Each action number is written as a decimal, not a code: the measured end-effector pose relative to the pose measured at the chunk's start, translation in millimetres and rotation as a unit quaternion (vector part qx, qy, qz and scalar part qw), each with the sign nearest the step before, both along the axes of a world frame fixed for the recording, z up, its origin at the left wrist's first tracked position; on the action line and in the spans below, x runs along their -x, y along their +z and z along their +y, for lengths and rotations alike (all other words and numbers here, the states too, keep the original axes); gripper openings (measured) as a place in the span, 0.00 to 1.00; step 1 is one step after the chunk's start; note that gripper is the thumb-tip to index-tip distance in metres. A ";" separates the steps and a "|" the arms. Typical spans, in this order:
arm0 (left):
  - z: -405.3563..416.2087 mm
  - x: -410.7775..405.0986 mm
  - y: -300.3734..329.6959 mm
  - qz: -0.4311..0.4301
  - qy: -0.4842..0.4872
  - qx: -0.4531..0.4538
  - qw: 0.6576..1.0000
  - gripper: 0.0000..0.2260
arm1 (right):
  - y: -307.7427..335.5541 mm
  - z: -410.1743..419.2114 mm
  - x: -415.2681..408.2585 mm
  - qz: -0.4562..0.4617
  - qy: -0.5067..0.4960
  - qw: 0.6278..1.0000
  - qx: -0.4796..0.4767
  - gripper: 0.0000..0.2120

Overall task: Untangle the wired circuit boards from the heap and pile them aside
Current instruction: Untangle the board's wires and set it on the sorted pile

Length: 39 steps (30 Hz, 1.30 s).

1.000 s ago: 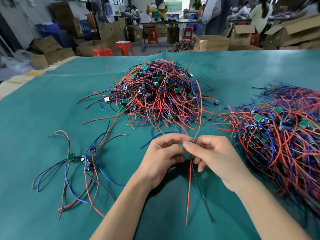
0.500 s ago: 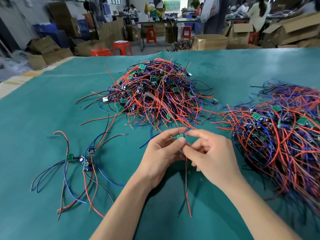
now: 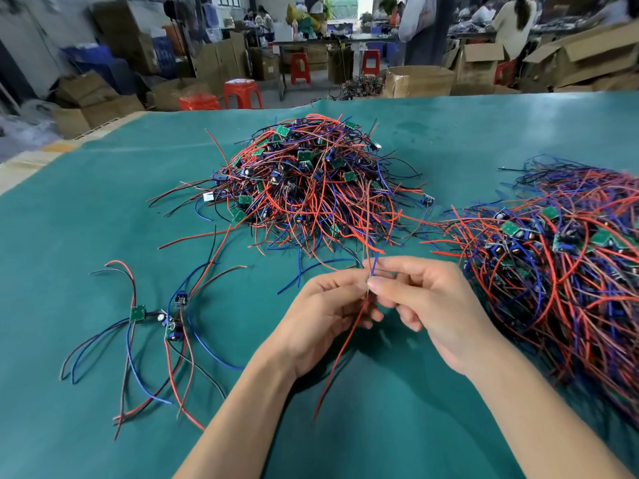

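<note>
- At 6 o'clock on the teal table mat (image 3: 103, 209), the left hand (image 3: 321, 323) and right hand (image 3: 435, 305) meet, fingertips pinching one board's thin red and blue wires (image 3: 349, 344); the board itself is hidden.
- The tangled heap of red, blue and black wired green circuit boards (image 3: 311, 188) sits at 12 o'clock; the sorted boards (image 3: 162, 319) lie at 9 o'clock.
- The piece looks light and limp; solder joints seem fragile, so gripping the board edge appears safer.

Factory workshop: cardboard boxes (image 3: 418, 81), plastic stools (image 3: 242, 93) (red), workbenches (image 3: 328, 41).
</note>
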<state>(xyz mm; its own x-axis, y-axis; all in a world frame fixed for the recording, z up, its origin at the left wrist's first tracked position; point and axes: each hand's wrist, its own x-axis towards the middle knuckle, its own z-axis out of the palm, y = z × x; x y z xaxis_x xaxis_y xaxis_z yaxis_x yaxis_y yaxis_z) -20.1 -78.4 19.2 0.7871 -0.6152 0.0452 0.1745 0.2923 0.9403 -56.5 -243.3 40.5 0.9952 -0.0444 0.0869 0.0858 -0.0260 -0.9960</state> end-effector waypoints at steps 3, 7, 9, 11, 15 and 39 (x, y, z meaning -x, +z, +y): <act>-0.6 1.6 1.2 -0.023 -0.025 -0.012 0.999 0.09 | 0.8 -3.1 -1.5 0.002 -0.034 0.999 0.008 0.14; -1.9 5.0 -1.8 -0.046 -0.016 -0.024 0.999 0.05 | 2.4 -2.7 -1.2 0.003 -0.030 0.998 -0.048 0.17; -1.8 5.1 -1.7 -0.046 -0.009 -0.023 0.999 0.05 | 4.0 -1.1 0.0 -0.006 -0.014 0.998 -0.061 0.19; -1.7 5.4 0.1 -0.045 -0.021 -0.021 0.999 0.07 | 4.9 -1.8 0.7 -0.013 -0.007 0.998 -0.064 0.17; -3.2 6.4 -0.1 -0.036 -0.014 -0.025 0.999 0.11 | 2.8 -7.6 -2.2 -0.010 -0.022 0.997 -0.073 0.11; -5.4 6.8 -0.1 -0.119 -0.034 -0.167 0.978 0.11 | 4.7 -52.2 -8.9 -0.165 -0.357 0.920 -0.001 0.05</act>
<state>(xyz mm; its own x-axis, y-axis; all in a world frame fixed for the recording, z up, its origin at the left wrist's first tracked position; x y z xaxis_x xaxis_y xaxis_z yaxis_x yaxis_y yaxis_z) -26.9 -83.8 19.1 0.7351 -0.6779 0.0100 -0.0530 -0.0428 0.9977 -47.6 -295.6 45.2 0.6324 -0.6761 0.3781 0.3446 -0.1916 -0.9190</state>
